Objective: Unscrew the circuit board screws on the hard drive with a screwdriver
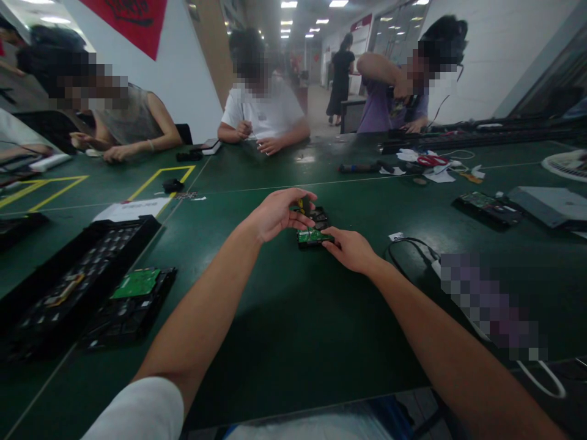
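At the table [293,330], left hand [282,215] loosely around yellow tool [301,206], right hand [351,247] lightly around circuit board [309,236], banner [149,33] lettering illegible

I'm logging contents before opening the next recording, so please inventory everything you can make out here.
Worktable: 1, green, across the view
Circuit-board unit: 1, black and green, at the hands
Second board unit: 1, black and green, left
Third board unit: 1, dark with green, right
Long tray: 1, black, left
Box: 1, grey, right
Blurred item: 1, purplish, right foreground
Scraps: several, mostly white, back right
Banner: 1, red, upper left
Co-workers: at least 3, grey, white, purple tops, across the table
Handled tool: 1, partly yellow, in left hand
Left hand: 1, bare, above the unit
Right hand: 1, bare, at the unit's right side
Smaller items: unclear
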### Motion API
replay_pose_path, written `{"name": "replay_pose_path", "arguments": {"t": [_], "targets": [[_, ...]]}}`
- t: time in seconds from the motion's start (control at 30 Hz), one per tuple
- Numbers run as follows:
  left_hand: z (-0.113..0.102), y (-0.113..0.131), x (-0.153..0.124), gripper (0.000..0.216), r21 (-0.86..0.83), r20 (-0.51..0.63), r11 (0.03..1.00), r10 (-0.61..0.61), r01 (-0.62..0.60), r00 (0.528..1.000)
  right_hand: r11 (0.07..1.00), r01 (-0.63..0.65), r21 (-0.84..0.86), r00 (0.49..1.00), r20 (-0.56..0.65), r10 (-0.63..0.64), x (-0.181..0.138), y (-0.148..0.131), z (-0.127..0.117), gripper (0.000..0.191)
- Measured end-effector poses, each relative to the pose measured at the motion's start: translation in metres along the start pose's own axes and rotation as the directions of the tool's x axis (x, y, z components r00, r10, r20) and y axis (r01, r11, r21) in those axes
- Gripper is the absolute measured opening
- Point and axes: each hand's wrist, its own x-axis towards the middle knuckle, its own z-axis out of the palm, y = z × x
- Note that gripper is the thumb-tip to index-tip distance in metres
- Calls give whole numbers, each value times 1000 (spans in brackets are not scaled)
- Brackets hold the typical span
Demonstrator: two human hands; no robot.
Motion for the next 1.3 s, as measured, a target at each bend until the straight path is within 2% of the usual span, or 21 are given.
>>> {"name": "replay_pose_path", "arguments": {"t": [0.23, 0.43, 0.57, 0.73, 0.87, 1.3], "targets": [[1, 4, -2, 24, -23, -27, 999, 36, -36, 999, 1000, -2, -2, 1000, -2, 2, 0, 0, 0, 39], [0, 2, -1, 25, 69, -80, 995, 82, -77, 993, 1000, -5, 8, 1000, 1, 5, 0, 1, 0, 39], [3, 2, -4, 25, 104, -48, 992, 80, -75, 996, 1000, -4, 14, 1000, -5, 4, 0, 0, 1, 38], [5, 2, -4, 27, 12, -28, 1000, 23, -22, 999, 1000, 2, 3, 1000, -10, -2, 0, 0, 1, 38], [6, 2, -3, 26, -27, -23, 999, 28, -29, 999, 1000, 1, 4, 1000, -11, -1, 0, 1, 1, 38], [10, -2, 0, 24, -1, 12, 999, 33, -33, 999, 1000, -15, 27, 1000, -6, 15, -1, 1, 1, 39]]}}
